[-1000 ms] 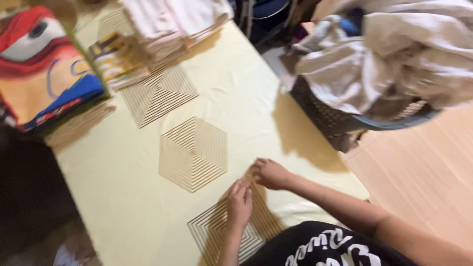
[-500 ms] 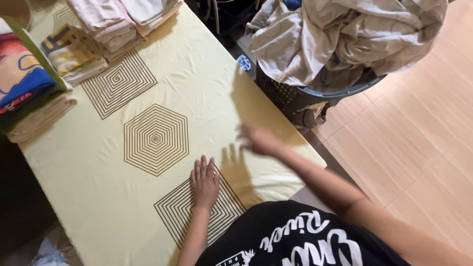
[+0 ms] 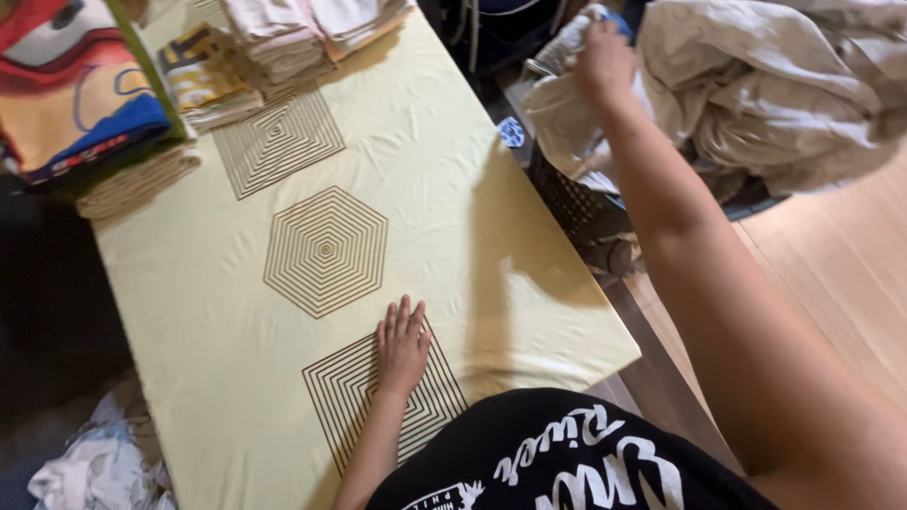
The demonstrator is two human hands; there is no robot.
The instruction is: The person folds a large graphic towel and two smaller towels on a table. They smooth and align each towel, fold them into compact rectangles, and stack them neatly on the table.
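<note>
A pale yellow sheet [image 3: 444, 179] with brown square and hexagon line patterns covers the flat surface in front of me. My left hand [image 3: 402, 345] lies flat on it, fingers apart, over the nearest square pattern. My right hand [image 3: 601, 59] is stretched far out to the upper right, its fingers closed on a piece of beige cloth [image 3: 567, 123] at the edge of a heaped pile of crumpled beige laundry [image 3: 775, 85]. The pile fills a dark plastic laundry basket [image 3: 567, 194] standing beside the surface.
Folded stacks sit along the far left edge: a colourful red, orange and blue fabric [image 3: 71, 94], a yellow patterned cloth [image 3: 203, 80] and pale folded linens [image 3: 302, 33]. Crumpled white cloth [image 3: 94, 467] lies on the floor at lower left. Wooden floor [image 3: 831, 264] stretches to the right.
My right hand has lifted off the yellow sheet and reached up right into the laundry pile, closing on the beige cloth. My left hand stays flat on the square pattern.
</note>
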